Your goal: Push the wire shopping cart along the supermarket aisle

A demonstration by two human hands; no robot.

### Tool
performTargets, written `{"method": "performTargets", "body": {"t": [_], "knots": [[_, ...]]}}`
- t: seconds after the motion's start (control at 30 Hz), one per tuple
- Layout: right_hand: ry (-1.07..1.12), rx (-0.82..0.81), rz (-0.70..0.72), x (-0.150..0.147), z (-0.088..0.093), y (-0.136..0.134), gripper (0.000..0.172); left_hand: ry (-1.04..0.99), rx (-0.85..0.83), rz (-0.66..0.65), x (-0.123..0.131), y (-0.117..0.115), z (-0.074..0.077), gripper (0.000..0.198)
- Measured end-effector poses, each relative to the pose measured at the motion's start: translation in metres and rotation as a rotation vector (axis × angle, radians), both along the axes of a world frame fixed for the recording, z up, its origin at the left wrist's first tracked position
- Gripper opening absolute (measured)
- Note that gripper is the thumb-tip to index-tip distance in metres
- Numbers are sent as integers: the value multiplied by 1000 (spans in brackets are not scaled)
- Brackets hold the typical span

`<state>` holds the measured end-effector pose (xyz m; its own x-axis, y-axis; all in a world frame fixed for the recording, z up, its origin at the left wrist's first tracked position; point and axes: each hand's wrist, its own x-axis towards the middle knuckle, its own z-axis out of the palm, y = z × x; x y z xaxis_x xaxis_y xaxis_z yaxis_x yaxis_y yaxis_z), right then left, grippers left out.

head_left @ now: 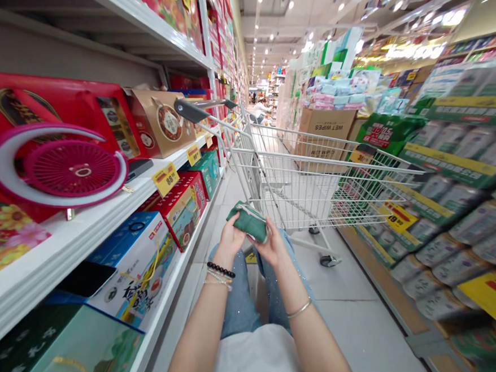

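My left hand (231, 237) and my right hand (270, 243) hold a small green fabric zip pouch (249, 222) between them, in front of my lap. Beaded bracelets circle my left wrist, and a thin metal bangle sits on my right. Beyond the pouch stands a white wire shopping cart (299, 181), its grey handle (189, 110) toward the left shelves. Neither hand touches the cart.
White shelves (78, 242) with red and blue gift boxes and a pink fan line the left of the aisle. Stacked multipacks of cans fill the right. Wet wipes cartons stand ahead, and a person (258, 111) bends far down the tiled aisle.
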<state>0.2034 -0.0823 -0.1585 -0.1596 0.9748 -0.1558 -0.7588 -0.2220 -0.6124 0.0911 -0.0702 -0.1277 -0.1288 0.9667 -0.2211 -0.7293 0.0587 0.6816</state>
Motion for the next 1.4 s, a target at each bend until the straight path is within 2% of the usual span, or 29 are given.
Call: {"method": "performTargets", "body": {"t": [0.1, 0.17, 0.3, 0.4, 0.47, 0.57, 0.67, 0.83, 0.9, 1.0, 1.1, 1.17, 1.27, 1.4], "knots": [[-53, -9, -154, -2, -8, 3, 30, 33, 12, -39, 0, -2, -1, 12], [-101, -43, -297, -4, -16, 6, 41, 82, 13, -54, 0, -2, -4, 10], [-309, -18, -543, -7, -23, 7, 50, 151, 49, 26, 12, -6, -8, 11], [-542, 21, -668, -7, -20, 4, 49, 348, 128, 109, 29, -13, -9, 28], [-645, 48, -688, -6, -16, 1, 46, 519, 214, 157, 39, -19, -8, 39], [-649, 54, -666, -5, -10, -1, 46, 657, 303, 224, 47, -24, -7, 37], [-496, 8, -600, -5, -6, -1, 43, 698, 310, 230, 49, -28, -7, 31], [-116, 63, -311, -5, 1, 1, 26, 931, 374, 262, 46, -34, -17, 35], [-78, 95, -251, -2, 2, 1, 25, 1060, 431, 216, 45, -38, -22, 41], [-64, 71, -211, 2, 2, 1, 25, 1222, 493, 82, 41, -46, -27, 52], [-39, 26, -136, 6, 4, -1, 32, 1312, 544, -22, 33, -53, -28, 54], [-24, 38, -75, 7, 5, -2, 34, 1304, 558, -77, 26, -53, -27, 49], [-42, 90, -50, 7, 5, -2, 22, 1163, 545, -92, 15, -48, -25, 41], [-26, 67, -127, 5, 3, 1, 19, 821, 366, 145, 9, -42, -26, 34]]}}
